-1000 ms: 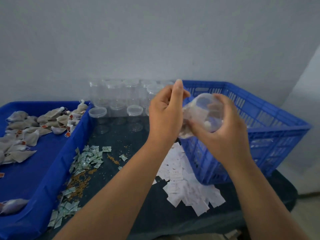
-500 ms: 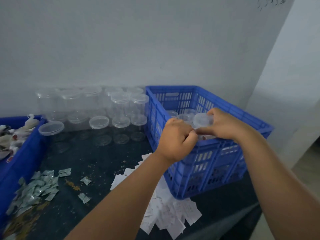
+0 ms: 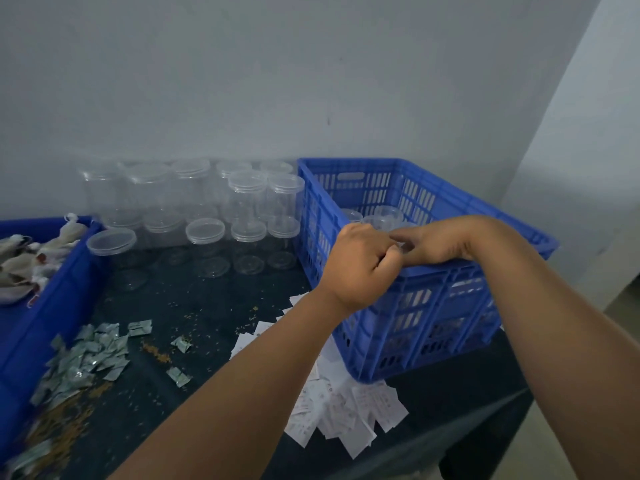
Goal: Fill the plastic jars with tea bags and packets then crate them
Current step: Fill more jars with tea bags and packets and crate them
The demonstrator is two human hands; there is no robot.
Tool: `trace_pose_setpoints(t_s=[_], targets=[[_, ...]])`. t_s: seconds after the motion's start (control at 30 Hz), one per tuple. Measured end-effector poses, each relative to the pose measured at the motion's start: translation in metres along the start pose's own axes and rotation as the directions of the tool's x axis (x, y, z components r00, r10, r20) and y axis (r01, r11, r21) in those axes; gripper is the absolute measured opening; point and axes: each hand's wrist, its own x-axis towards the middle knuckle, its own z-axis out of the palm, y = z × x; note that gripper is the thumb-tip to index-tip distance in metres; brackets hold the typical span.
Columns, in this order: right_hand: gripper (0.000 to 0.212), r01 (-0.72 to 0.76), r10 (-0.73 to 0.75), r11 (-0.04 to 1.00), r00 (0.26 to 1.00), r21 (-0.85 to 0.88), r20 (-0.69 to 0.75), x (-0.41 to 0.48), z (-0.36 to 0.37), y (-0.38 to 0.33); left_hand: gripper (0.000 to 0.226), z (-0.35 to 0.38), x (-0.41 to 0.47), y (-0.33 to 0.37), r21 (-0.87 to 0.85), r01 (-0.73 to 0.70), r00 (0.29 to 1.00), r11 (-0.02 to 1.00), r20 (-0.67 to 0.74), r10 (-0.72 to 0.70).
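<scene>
Jar [image 3: 400, 244] shows only as a sliver of clear plastic btwn your 2 hands, right over the near rim of the blue crate [image 3: 485, 209], w/ lidded jars [image 3: 382, 216] inside behind it. Your left hand [image 3: 360, 265] is curled, fingertips pinching at it, & your right hand [image 3: 438, 241] is cupped over it, the 2 touching. Empty jars [image 3: 247, 202] stand on the bench [image 3: 207, 306] left of the crate; white packets [image 3: 346, 414] lie by its near corner.
</scene>
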Motion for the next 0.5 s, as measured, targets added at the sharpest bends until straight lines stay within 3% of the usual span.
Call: trace_pose_setpoints(t_s=[0.13, 0.2, 0.27, 0.33, 0.4, 0.5], targets=[[0.089, 0.022, -0.013, 0.998, 0.988, 0.057, -0.153, -0.020, -0.003, -0.002, 0.038, -0.007, 0.000, 0.000, 0.006, 0.014, 0.999, 1.000, 0.042, -0.015], [0.076, 0.108, -0.076, 0.991, 0.944, 0.084, -0.320, -0.035, -0.007, -0.006, 0.027, -0.019, -0.004, 0.003, -0.016, 0.013, 0.999, 1.000, 0.047, -0.012], [0.054, 0.248, -0.170, 0.966, 0.827, 0.075, -0.536, -0.046, -0.007, -0.015, 0.021, -0.037, -0.011, 0.004, -0.012, -0.016, 0.999, 1.000, -0.034, 0.015], [0.038, 0.400, -0.247, 0.916, 0.639, 0.040, -0.728, -0.057, 0.003, -0.032, 0.020, -0.056, -0.020, 0.002, 0.027, -0.025, 0.996, 0.999, -0.090, 0.028], [0.024, 0.575, -0.301, 0.817, 0.480, 0.037, -0.824, -0.069, 0.029, -0.059, 0.019, -0.076, -0.035, -0.004, 0.102, -0.003, 0.996, 0.995, -0.092, 0.013], [0.013, 0.720, -0.352, 0.688, 0.438, 0.089, -0.827, -0.077, 0.085, -0.098, 0.018, -0.101, -0.069, -0.027, 0.211, 0.087, 0.995, 0.974, -0.065, -0.074]])
